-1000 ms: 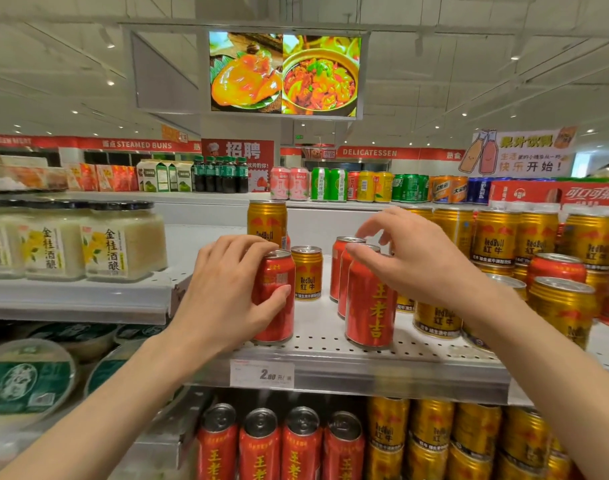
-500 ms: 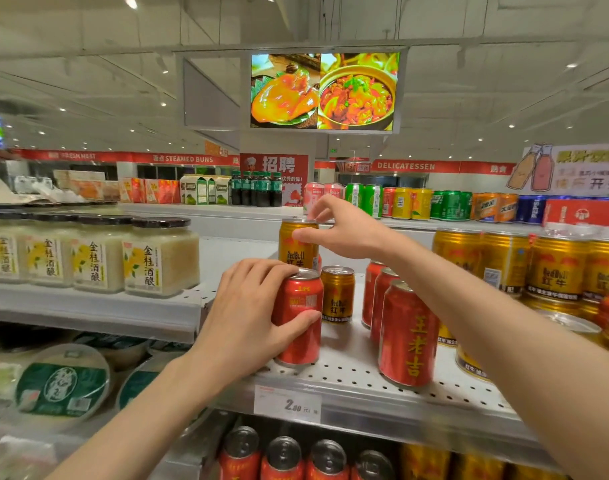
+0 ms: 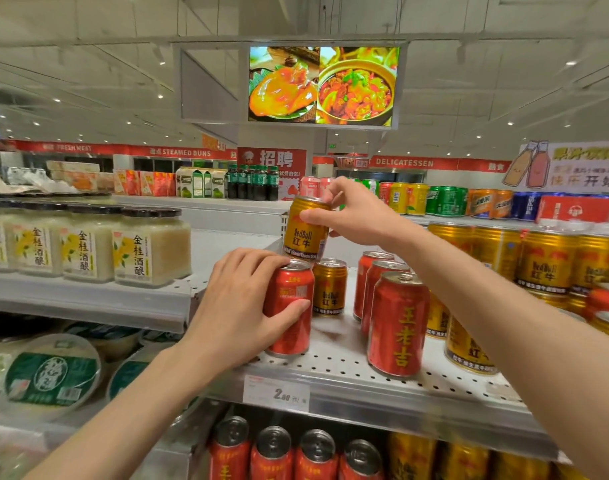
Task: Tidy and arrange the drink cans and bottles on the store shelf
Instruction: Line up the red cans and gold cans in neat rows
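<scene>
Gold and red cans are being sorted on the perforated metal shelf [image 3: 330,367], seen from the head camera. Left hand [image 3: 242,308] grips an upright red can [image 3: 292,306] near the shelf's front edge. Just above and behind it, right hand [image 3: 351,213] pinches the top of a gold can [image 3: 305,233], held clear and tilted slightly, top leaning right. Next, likely, carrying it right to the matching gold stack [image 3: 545,261].

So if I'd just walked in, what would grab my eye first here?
Probably the two hands at centre: the right hand grips a gold Red Bull can up high, while the left hand holds a red can on the perforated shelf. Overhead, a bright food screen hangs.
</scene>
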A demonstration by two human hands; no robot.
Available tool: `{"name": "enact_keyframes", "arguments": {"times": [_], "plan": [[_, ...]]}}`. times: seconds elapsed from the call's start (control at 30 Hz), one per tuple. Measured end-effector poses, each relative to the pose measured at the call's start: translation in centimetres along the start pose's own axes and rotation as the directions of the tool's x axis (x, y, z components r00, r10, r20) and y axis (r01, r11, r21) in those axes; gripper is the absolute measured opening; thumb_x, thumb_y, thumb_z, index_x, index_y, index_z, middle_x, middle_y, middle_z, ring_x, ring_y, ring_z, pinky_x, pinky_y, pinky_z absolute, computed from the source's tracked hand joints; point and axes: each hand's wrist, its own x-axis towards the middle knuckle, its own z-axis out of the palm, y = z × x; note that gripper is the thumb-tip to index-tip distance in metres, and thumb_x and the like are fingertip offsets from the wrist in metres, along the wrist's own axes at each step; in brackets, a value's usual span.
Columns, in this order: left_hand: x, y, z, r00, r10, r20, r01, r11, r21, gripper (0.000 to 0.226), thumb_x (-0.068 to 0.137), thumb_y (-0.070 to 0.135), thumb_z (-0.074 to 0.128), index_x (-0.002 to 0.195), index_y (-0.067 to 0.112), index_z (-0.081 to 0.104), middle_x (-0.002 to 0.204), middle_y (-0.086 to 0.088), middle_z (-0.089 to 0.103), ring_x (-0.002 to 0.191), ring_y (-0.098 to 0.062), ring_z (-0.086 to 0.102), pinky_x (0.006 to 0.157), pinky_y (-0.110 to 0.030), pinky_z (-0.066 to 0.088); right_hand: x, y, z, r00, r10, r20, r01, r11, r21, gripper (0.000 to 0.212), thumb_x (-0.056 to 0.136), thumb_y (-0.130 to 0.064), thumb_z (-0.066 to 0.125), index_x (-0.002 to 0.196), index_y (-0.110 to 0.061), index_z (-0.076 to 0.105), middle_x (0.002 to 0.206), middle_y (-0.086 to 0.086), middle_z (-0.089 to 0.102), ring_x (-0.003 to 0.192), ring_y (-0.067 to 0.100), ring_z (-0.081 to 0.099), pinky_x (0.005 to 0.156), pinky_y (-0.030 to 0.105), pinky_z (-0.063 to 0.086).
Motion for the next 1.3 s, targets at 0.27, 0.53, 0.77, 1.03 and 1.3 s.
{"name": "enact_keyframes", "arguments": {"times": [0.27,0.53,0.77,1.03,1.3], "plan": [[0.9,1.9,0.5,0.997,0.073,-0.033,-0.072,0.997,0.037,0.053,0.083,0.054,0.057,0.126,0.023,0.057,0.125,0.004,0.057,0.118,-0.018,0.048,0.104,-0.036,0.036,-4.0,0.7,-5.2,0.983,0.016,-0.181,-0.004,0.998,0.067,0.037,0.090,-0.046,0.071,0.103,-0.019,0.049,0.102,-0.001,0.064,0.093,0.018,0.070,0.081,0.044,0.063],[3.3,8.8,2.9,0.977,0.214,0.005,-0.213,0.973,-0.094,0.063,0.088,0.069,0.048,0.134,0.026,0.050,0.123,0.005,0.059,0.113,-0.013,0.053,0.100,-0.033,0.045,-9.7,2.7,-10.5,0.942,0.062,-0.329,-0.064,0.998,0.004,0.038,0.089,-0.052,0.068,0.103,-0.022,0.050,0.107,0.000,0.065,0.094,0.015,0.069,0.076,0.035,0.062],[3.1,10.4,5.9,0.979,0.198,0.045,-0.180,0.951,-0.253,0.058,0.085,0.065,0.048,0.134,0.034,0.045,0.130,0.009,0.050,0.118,-0.010,0.049,0.096,-0.032,0.048,-14.0,5.2,-13.1,0.947,0.119,-0.300,-0.149,0.986,-0.079,0.044,0.086,-0.057,0.069,0.104,-0.020,0.053,0.104,-0.002,0.066,0.082,0.005,0.066,0.065,0.024,0.054],[2.8,10.4,6.7,0.984,0.176,0.017,-0.163,0.942,-0.293,0.060,0.086,0.063,0.049,0.135,0.029,0.047,0.131,0.007,0.050,0.120,-0.009,0.048,0.097,-0.024,0.038,-17.5,7.4,-11.2,0.990,0.138,-0.034,-0.142,0.963,-0.227,0.042,0.078,-0.059,0.074,0.091,-0.025,0.052,0.095,-0.007,0.064,0.086,0.013,0.062,0.075,0.030,0.056],[2.5,10.5,6.6,0.989,0.151,0.006,-0.141,0.941,-0.308,0.061,0.087,0.063,0.048,0.137,0.028,0.046,0.132,0.006,0.050,0.123,-0.012,0.048,0.100,-0.031,0.046,-17.2,8.8,-8.8,0.999,-0.005,0.040,0.019,0.934,-0.358,0.036,0.080,-0.059,0.072,0.089,-0.030,0.053,0.104,-0.015,0.057,0.105,0.009,0.054,0.096,0.037,0.050]]}}
